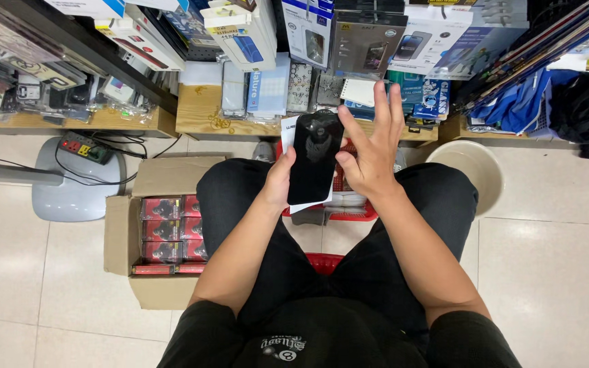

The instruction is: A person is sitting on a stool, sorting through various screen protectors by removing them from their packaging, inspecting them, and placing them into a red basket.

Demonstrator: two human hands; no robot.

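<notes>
- The left hand [279, 182] holds a black phone [315, 158] upright by its lower left edge, above the person's lap; its fingers are wrapped around the phone's side and mostly hidden behind it.
- The phone is tilted a little to the right, its dark glossy face towards the camera.
- A white sheet [308, 204] sticks out behind the phone at the top left and along the bottom edge; whether the left hand grips it too, I cannot tell.
- The right hand [371, 151] is just beside the phone's right edge, fingers spread wide and pointing up, holding nothing. The thumb lies close to the phone's edge; whether it touches is unclear.
- The person sits with knees apart in black trousers; a red basket [352, 204] stands on the floor between the legs, below the phone.
- To the left on the tiled floor stands an open cardboard box [121, 238] filled with red packs [168, 228] in rows.
- Further left is a grey fan base [69, 194] with a power strip [84, 146] on it.
- To the right of the right knee stands a beige bucket [468, 170].
- Ahead, low wooden shelves [202, 109] carry phone cases and boxed accessories [369, 41], well apart from the hands.
</notes>
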